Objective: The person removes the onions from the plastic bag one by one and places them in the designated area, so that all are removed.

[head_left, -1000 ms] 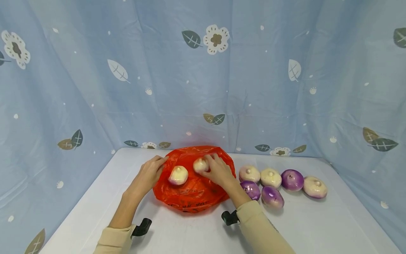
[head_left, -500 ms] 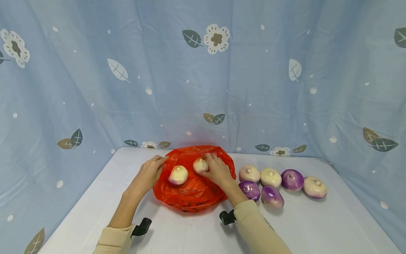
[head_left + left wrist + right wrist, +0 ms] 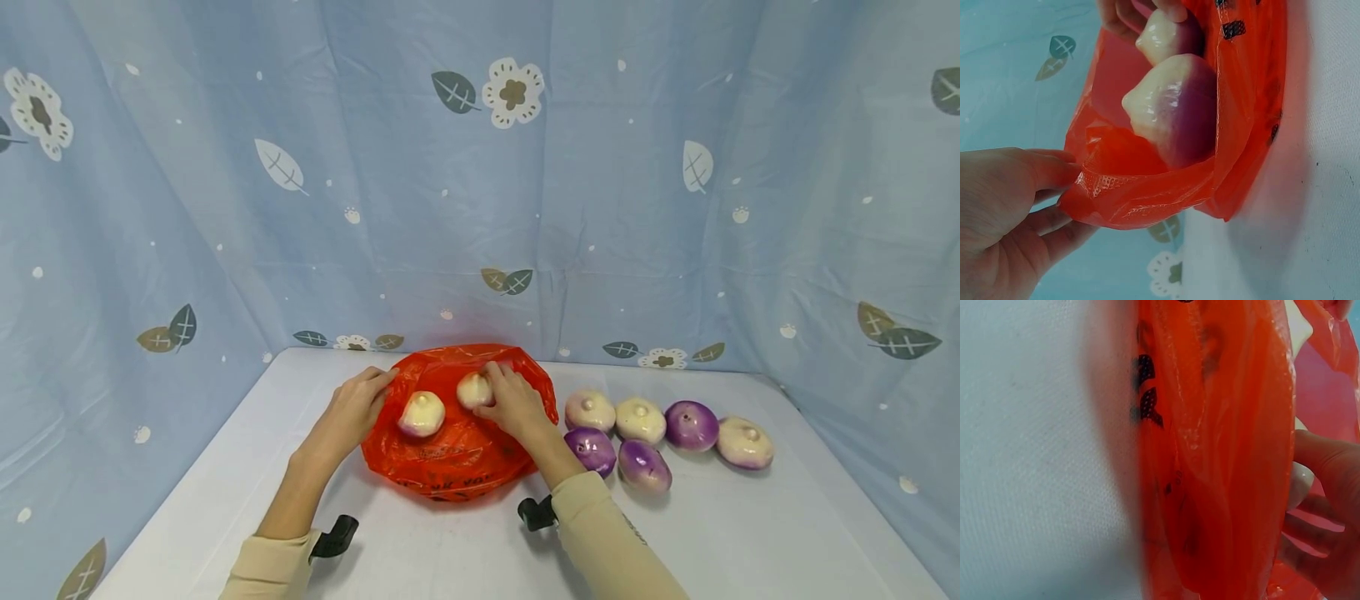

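Observation:
A red plastic bag [image 3: 450, 475] lies with its mouth spread on the white table. My left hand [image 3: 358, 407] pinches the left rim of the bag between thumb and fingers, as the left wrist view shows. Inside, a white-and-purple turnip [image 3: 422, 414] sits nearest that hand, pale pointed end up. My right hand [image 3: 517, 406] reaches into the bag and holds a second turnip [image 3: 472, 390], fingers and thumb about its side. In the right wrist view the bag's wall hides most of that turnip.
Several more turnips cluster on the table right of the bag, among them a purple one [image 3: 692, 426] and a pale one [image 3: 745, 442] farthest right. Two purple ones lie close to my right forearm. A blue patterned curtain [image 3: 630, 208] hangs behind and beside the table [image 3: 450, 558].
My right forearm has shifted slightly left, while the right hand stays on the same turnip. The left hand, the bag and the other turnips look unmoved.

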`<move>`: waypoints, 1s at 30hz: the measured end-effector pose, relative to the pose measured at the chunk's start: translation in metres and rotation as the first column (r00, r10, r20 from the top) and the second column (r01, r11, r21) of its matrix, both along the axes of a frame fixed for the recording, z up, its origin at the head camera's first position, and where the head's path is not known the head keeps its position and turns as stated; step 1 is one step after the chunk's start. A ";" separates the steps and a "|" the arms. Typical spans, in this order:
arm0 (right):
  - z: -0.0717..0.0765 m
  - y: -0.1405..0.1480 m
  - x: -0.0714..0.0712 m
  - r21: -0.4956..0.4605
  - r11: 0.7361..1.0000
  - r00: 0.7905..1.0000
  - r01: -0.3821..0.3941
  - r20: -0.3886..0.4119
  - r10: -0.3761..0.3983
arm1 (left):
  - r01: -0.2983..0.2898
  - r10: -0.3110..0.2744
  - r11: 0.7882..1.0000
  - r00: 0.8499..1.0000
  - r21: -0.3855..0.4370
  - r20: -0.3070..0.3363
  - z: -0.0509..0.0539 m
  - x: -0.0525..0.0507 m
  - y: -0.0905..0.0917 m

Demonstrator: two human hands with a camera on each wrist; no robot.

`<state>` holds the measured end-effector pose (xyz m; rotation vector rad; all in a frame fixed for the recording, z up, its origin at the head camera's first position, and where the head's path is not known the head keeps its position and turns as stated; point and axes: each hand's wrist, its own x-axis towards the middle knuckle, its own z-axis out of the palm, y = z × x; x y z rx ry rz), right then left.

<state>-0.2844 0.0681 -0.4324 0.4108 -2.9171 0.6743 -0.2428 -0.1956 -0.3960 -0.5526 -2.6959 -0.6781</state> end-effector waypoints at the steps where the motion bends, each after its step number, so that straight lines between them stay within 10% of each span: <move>1: 0.000 0.000 0.000 -0.005 1.000 1.000 0.001 0.000 -0.001 | 0.001 -0.001 1.000 1.000 0.002 -0.003 0.000 0.000 0.000; 30: 0.014 0.022 0.024 -0.021 0.997 0.991 -0.079 -0.113 0.077 | 0.016 -0.016 1.000 0.999 -0.005 -0.043 -0.001 0.000 0.000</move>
